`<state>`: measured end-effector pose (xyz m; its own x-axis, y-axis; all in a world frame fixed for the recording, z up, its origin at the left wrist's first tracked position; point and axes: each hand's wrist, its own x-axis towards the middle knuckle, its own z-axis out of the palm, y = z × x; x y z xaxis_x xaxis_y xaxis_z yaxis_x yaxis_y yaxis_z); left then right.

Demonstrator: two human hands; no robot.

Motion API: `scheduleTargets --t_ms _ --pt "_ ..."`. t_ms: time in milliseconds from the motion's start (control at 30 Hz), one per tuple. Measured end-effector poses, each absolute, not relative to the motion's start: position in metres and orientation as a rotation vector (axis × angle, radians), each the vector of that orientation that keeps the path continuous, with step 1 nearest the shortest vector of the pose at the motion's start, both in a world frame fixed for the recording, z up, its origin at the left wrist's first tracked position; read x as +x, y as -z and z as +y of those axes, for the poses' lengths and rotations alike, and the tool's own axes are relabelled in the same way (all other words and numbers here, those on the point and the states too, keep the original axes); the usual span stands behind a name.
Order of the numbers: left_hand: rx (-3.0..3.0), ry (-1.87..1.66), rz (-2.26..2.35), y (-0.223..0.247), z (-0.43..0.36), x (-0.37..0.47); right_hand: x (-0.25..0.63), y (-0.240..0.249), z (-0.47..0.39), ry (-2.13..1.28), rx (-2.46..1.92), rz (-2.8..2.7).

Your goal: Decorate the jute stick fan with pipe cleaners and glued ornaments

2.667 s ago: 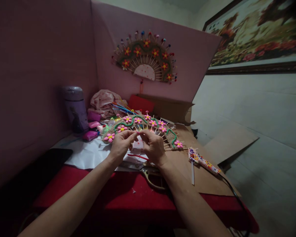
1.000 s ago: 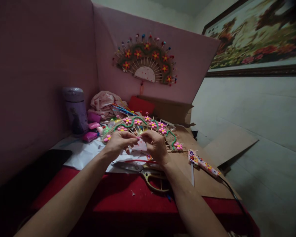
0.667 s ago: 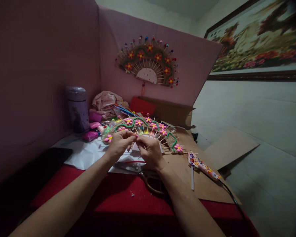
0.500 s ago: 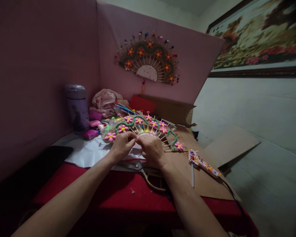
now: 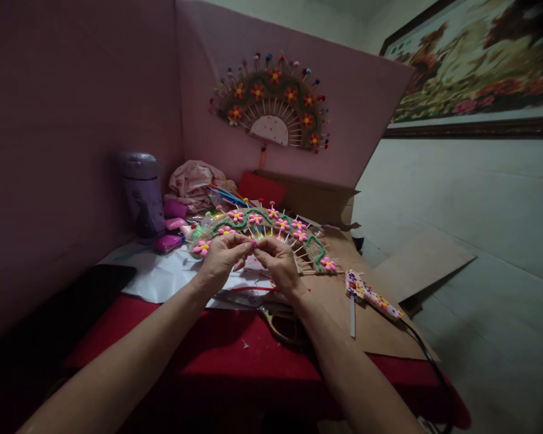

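1. Bottle [image 5: 141,196]: upright at centre-left of the frame, on the table [image 5: 199,349], which has a red cover.
2. Paper [image 5: 151,274]: white, spread below the bottle and reaching under the hands.
3. Packets [image 5: 167,243]: pink, just right of the bottle, with a crumpled pink cloth [image 5: 194,184] above them.
4. Left hand [image 5: 221,259]: near the middle of the frame, fingertips pinched narrow on a tiny pinkish-red piece [image 5: 253,244].
5. Fan [image 5: 266,222]: lies on the table at the centre, behind the hands and partly hidden by them; it bears pink flowers and a wavy green line.
6. Wall fan [image 5: 269,90]: upper centre, against the pink panel [image 5: 353,102], with orange-red flowers.
7. Right hand [image 5: 278,260]: thumb and finger closed narrowly at the same piece, fingertips meeting the left hand's or nearly so.
8. Scissors [image 5: 276,331]: below the right hand, partly covered by the wrist.
9. Cardboard [image 5: 330,313]: right of the scissors, flat, with a flower-patterned glue gun [image 5: 373,295] on it.
10. Picture [image 5: 479,72]: framed, upper right.
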<state>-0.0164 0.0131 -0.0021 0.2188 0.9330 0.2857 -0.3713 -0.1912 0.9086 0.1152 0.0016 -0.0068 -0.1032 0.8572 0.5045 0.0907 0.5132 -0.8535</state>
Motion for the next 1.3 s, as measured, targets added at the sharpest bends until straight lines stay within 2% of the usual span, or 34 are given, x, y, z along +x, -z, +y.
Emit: scheduleTargets --t_ms 167,333,533,967,1133,1300 --pt "1.389 -1.426 0.71 0.003 0.011 -0.013 0.119 0.008 0.003 -0.756 -0.888 -1.581" --pt "1.442 -1.327 0.674 -0.001 0.011 -0.016 0.13 0.006 0.005 -0.558 -0.987 -1.744" --pt "1.386 -1.41 0.724 0.001 0.01 -0.013 0.13 0.004 0.006 -0.395 -1.007 -1.814" --pt "1.747 -1.34 0.844 0.005 0.018 -0.022 0.141 -0.001 0.005 -0.381 -1.017 -1.969" --pt "1.791 -1.373 0.832 0.011 0.014 -0.017 0.133 0.004 0.007 -0.475 -0.987 -1.845" --pt "1.799 -1.436 0.957 0.017 0.013 -0.011 0.128 0.007 0.008 -0.392 -1.043 -1.752"
